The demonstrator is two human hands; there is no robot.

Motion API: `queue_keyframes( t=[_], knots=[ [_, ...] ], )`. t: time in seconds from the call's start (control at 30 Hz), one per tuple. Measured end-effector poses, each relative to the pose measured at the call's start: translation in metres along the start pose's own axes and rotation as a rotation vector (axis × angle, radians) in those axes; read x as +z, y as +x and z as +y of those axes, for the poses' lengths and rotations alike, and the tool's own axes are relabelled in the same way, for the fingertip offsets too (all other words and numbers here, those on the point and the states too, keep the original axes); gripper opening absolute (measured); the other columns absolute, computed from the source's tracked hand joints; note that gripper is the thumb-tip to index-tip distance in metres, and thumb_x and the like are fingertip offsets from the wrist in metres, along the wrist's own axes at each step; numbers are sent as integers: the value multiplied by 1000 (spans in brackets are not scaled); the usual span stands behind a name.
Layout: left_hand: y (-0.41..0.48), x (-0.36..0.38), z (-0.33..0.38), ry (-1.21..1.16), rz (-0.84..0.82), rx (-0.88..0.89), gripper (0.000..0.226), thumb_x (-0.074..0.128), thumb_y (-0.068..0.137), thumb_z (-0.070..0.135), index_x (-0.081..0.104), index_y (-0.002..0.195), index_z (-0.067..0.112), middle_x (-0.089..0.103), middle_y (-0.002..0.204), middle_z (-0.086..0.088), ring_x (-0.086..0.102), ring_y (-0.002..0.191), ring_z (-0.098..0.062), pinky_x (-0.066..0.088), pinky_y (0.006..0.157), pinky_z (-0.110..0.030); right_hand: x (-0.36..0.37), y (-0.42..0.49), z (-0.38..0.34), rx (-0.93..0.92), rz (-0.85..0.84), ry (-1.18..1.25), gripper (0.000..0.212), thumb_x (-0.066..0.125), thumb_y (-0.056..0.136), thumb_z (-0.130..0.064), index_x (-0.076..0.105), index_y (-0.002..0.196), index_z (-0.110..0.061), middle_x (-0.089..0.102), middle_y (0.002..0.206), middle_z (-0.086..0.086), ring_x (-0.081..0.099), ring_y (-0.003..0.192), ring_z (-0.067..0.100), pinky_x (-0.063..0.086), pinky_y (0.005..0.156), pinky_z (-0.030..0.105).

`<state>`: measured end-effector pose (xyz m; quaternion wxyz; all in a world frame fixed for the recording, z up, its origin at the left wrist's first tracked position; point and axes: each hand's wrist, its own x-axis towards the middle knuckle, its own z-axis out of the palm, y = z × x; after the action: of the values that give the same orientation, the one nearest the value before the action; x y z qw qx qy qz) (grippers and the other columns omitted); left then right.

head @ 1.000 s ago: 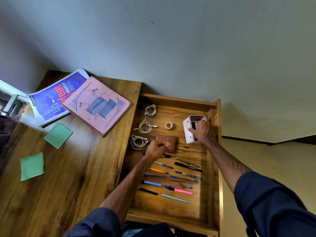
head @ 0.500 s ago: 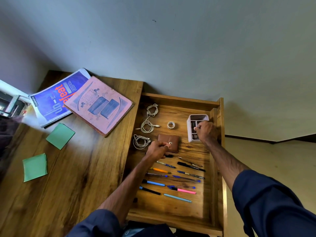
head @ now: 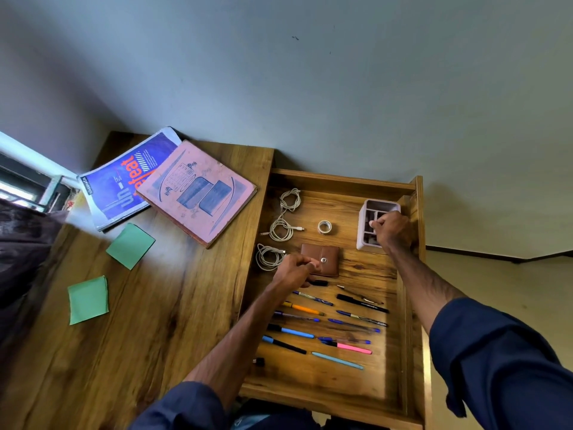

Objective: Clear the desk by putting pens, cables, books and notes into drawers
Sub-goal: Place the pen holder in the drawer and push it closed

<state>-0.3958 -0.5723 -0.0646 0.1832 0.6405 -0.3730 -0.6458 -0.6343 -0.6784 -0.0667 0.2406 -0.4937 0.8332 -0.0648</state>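
Wooden drawer wide open, pens lined up inside. Left hand curled shut at brown wallet. Right hand fisted over white organizer, gripping what? can't tell.

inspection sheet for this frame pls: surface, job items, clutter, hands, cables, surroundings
Surface: wooden desk; open drawer to its right.
Job's things: pink book overlapping blue book and two green notes lie on the desk; pens in rows in the drawer.
Clutter: brown wallet, tape roll, white organizer, all in the drawer.
Grippers: left hand closed at the wallet's near edge, whether it grips anything is unclear; right hand closed on the organizer's rim.
Cables: three white coils along the drawer's left side.
Surroundings: grey wall; window at left.
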Motion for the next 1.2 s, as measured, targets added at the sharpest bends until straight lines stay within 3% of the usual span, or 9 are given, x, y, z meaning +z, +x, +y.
queue_keyframes(
  t=[0.17,0.33,0.43,0.6,0.83,0.9,0.97,1.03,1.2],
  knots=[
    [-3,2,-6,-77,-9,-17,14,63,99,22,71,107,14,73,101,-7,66,81,-12,56,68,-24,-1,-18,10,-42,89,72,26,68,95,-28,74,102,-3,75,100,13,71,85,26,59,74,36],
    [-10,22,-6,-116,9,-53,21,63,99,22,70,115,11,73,112,-8,68,88,-15,57,76,-29,-3,-59,36,-133,124,81,30,61,99,-33,70,103,-5,61,117,14,53,107,27,42,77,33],
    [-19,42,-6,-163,-16,-71,22,61,99,16,68,117,5,73,108,-11,64,80,-12,53,66,-24,-4,-86,67,-188,84,51,32,55,101,-35,69,95,-7,63,111,13,56,105,25,46,76,32],
    [-36,86,-11,-161,-3,-41,24,60,101,17,68,119,3,73,111,-10,63,82,-14,52,66,-25,-2,-115,117,-197,22,79,33,56,102,-29,62,75,-10,63,97,12,60,96,26,36,73,26],
    [-64,169,-25,-184,111,-63,21,60,100,16,69,117,7,74,113,-9,65,80,-13,56,69,-26,-21,-125,178,-286,-38,173,38,57,100,-26,57,65,-12,60,75,8,57,72,25,40,62,31],
    [-77,203,-30,-205,168,-57,23,60,100,16,70,118,5,75,110,-9,68,84,-18,59,76,-34,-32,-126,197,-317,-102,207,42,56,101,-28,64,68,-4,65,71,13,62,69,30,46,60,37],
    [-96,240,-33,-228,235,-49,25,59,101,14,68,121,3,74,106,-9,65,76,-14,57,66,-26,-45,-129,217,-364,-156,223,41,54,101,-30,71,76,-2,70,74,14,66,70,31,51,63,38],
    [-113,274,-35,-216,250,-44,24,57,102,14,67,121,3,74,109,-12,62,72,-11,51,55,-17,-60,-135,236,-396,-188,250,39,54,100,-32,74,79,-6,71,74,12,67,70,28,49,62,35],
    [-144,333,-32,-248,246,20,25,57,101,13,68,118,-1,71,92,-4,62,73,-12,51,60,-21,-99,-152,279,-495,-278,290,31,56,100,-31,78,85,-16,72,76,2,61,65,11,38,53,21]
  ],
)
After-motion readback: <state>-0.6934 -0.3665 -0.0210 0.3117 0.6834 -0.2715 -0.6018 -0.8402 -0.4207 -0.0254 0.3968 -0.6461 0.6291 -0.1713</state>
